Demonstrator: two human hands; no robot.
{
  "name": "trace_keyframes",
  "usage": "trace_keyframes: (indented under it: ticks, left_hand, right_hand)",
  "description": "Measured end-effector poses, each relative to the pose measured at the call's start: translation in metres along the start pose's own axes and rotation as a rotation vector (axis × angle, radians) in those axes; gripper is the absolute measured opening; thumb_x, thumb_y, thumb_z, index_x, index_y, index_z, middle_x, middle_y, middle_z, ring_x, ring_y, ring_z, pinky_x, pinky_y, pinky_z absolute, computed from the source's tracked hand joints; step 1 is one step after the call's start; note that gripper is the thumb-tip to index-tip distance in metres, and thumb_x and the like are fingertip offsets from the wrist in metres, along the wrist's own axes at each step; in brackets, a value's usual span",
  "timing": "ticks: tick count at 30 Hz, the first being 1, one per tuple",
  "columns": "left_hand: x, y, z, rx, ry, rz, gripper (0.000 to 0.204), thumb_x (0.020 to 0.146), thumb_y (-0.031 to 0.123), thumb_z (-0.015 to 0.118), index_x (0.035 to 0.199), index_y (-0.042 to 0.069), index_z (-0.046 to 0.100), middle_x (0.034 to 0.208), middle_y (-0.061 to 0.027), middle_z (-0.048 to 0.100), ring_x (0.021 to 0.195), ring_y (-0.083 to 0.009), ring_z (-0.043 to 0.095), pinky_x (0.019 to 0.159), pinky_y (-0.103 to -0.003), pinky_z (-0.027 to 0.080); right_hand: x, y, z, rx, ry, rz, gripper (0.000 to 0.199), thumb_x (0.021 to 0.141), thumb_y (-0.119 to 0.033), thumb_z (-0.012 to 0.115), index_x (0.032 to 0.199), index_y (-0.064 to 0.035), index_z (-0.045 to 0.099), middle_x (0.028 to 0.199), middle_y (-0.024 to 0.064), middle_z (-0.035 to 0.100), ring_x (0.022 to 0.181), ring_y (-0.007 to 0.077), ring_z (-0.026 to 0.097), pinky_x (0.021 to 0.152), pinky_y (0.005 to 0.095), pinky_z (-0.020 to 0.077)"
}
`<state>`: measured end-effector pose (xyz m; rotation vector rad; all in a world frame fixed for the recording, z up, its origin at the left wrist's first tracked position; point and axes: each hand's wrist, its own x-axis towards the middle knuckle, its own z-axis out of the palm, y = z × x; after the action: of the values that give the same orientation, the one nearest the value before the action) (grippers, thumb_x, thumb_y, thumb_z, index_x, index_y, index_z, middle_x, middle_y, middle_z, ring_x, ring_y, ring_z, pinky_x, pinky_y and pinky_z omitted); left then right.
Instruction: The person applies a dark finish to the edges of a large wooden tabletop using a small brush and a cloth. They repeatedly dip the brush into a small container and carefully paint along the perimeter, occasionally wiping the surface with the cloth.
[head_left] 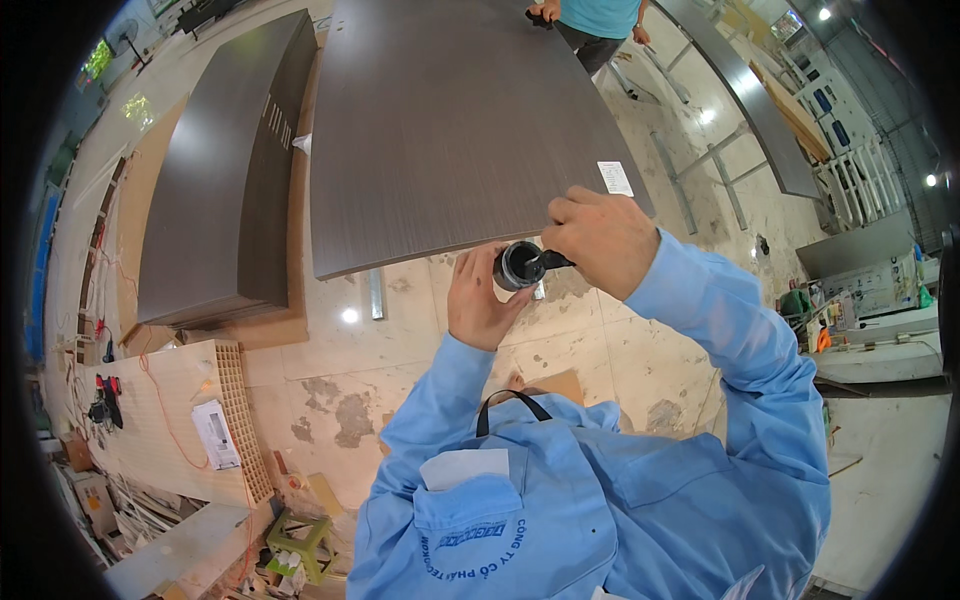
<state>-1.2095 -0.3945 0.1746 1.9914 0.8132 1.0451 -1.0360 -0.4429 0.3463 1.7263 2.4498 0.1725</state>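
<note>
There it is, the small round black jar (517,266), held up in front of your chest just below the near edge of the big dark wood-grain panel (450,120). Your left hand (480,300) cups it from beneath, fingers wrapped around its side, holding it steady. Your right hand (598,238) comes in from above, fingers pinched tight on a slim black tool (553,261) whose tip sits at the jar's open mouth. The jar looks light and rigid, smooth-walled, probably a bit slippery, so the grip around its body is the sound one; whatever is inside could spill if it tips.

A white label (615,178) sits at the panel's near right corner. To the left, a second dark panel (225,170) lies on tan board. At the far end, a person in a teal shirt (600,15) has hands at the big panel's edge. Near left, a pale honeycomb-edged board (190,420) carries a sheet of paper (216,434).
</note>
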Motion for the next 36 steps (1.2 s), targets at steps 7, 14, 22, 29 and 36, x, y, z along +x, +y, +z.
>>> trace_keyframes:
  ticks: [7,14,22,29,36]
  left_hand:
    - [-0.009,0.009,0.012,-0.006,0.015,0.021,0.059,0.072,0.012,0.094,0.123,0.004,0.065,0.116,-0.0123,0.070,0.111,-0.0354,0.064,0.094,-0.044,0.054]
    - [-0.014,0.011,0.027,-0.031,0.090,-0.007,0.058,0.072,0.013,0.094,0.122,0.004,0.066,0.113,-0.0120,0.070,0.109,-0.0340,0.065,0.091,-0.043,0.055]
    - [-0.016,0.013,0.037,-0.095,0.119,-0.073,0.061,0.070,0.012,0.097,0.121,0.005,0.066,0.117,-0.0115,0.070,0.112,-0.0343,0.065,0.094,-0.042,0.055]
    - [-0.015,0.020,0.049,-0.111,0.103,-0.139,0.063,0.070,0.012,0.098,0.123,0.004,0.065,0.117,-0.0117,0.071,0.112,-0.0325,0.066,0.093,-0.042,0.057]
    - [-0.012,0.020,0.063,-0.065,0.142,-0.049,0.058,0.074,0.016,0.097,0.122,0.002,0.066,0.115,-0.0144,0.071,0.097,-0.0265,0.072,0.082,-0.037,0.059]
  right_hand:
    - [0.001,-0.007,0.010,-0.049,-0.057,-0.040,0.011,0.079,-0.006,0.075,0.089,-0.0101,0.078,0.096,0.0050,0.069,0.098,0.0252,0.068,0.076,0.0391,0.0607]
    - [-0.009,0.002,0.006,-0.048,-0.033,-0.021,0.012,0.079,-0.007,0.077,0.090,-0.0097,0.077,0.097,0.0051,0.068,0.100,0.0258,0.068,0.076,0.0387,0.0603]
    - [-0.037,0.033,0.003,0.134,0.057,-0.046,0.009,0.083,-0.010,0.074,0.091,-0.0116,0.078,0.094,0.0045,0.069,0.098,0.0265,0.068,0.076,0.0398,0.0600]
    - [-0.051,0.044,0.005,0.153,0.076,0.079,0.017,0.077,-0.008,0.079,0.092,-0.0113,0.072,0.095,0.0034,0.065,0.098,0.0263,0.067,0.075,0.0420,0.0583]
    - [-0.070,0.056,0.014,0.163,0.108,0.071,0.008,0.082,-0.010,0.074,0.090,-0.0120,0.076,0.094,0.0026,0.068,0.099,0.0255,0.068,0.079,0.0409,0.0600]
